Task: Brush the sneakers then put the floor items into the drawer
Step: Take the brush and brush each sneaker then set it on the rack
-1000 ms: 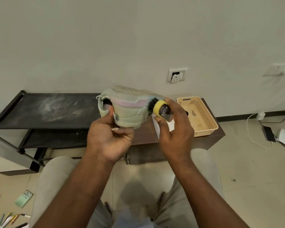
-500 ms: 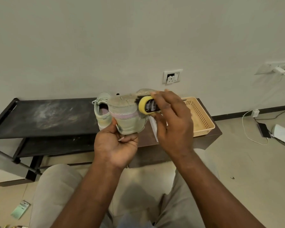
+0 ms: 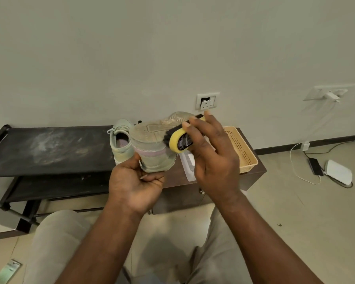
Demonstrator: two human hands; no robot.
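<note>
Right hand (image 3: 211,160) curls round brush (image 3: 175,140), apparently on sneaker (image 3: 150,138).

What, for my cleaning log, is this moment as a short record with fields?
left hand: grips the held sneaker from below, sole turned up
right hand: holds the brush, bristles against the sole
second sneaker: stands on the black rack, behind the held one
basket: on the brown cabinet, right of the hands
green card: on the floor, lower left
stage: brushing under way, floor items not yet put away
</note>
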